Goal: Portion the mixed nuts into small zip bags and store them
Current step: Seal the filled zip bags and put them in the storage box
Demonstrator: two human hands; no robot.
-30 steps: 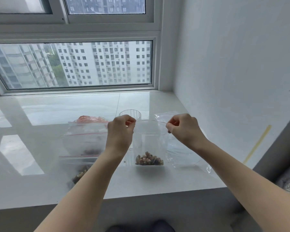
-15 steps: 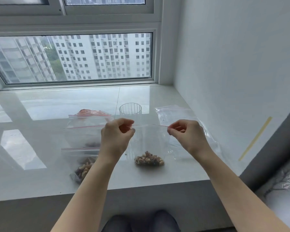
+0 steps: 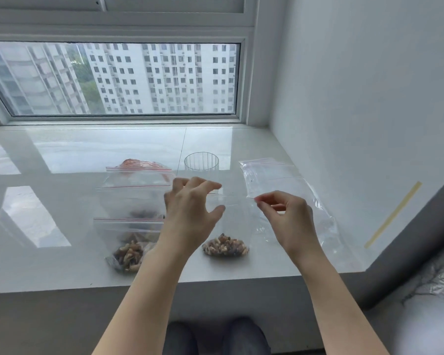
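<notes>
Sealing looks like the step in hand: a small clear plastic zip bag [image 3: 231, 221] stands upright on the glossy white stone window ledge [image 3: 62, 155], with a clump of brown mixed nuts [image 3: 225, 245] settled in its bottom. The right hand [image 3: 290, 221] pinches the bag's top right corner between thumb and forefinger, fingers curled together on the plastic. The left hand [image 3: 190, 203] is at the top left of the bag with its fingers spread apart and loosely bent; it seems to hold nothing, though I cannot tell whether a fingertip touches the strip.

To the left lie 2 filled clear zip bags with red seal lines [image 3: 131, 237], overlapping one another, nuts visible in the nearer one. Behind them is a reddish-orange net-like bundle [image 3: 141, 163]. A ribbed clear glass cup [image 3: 201, 162] stands just behind the held bag, and a pile of empty clear zip bags [image 3: 269, 179] lies to the right.

Judging from this, the next move calls for the left hand to pinch the zip strip and run along it toward the right hand, then for the bag to be laid with the filled ones.
</notes>
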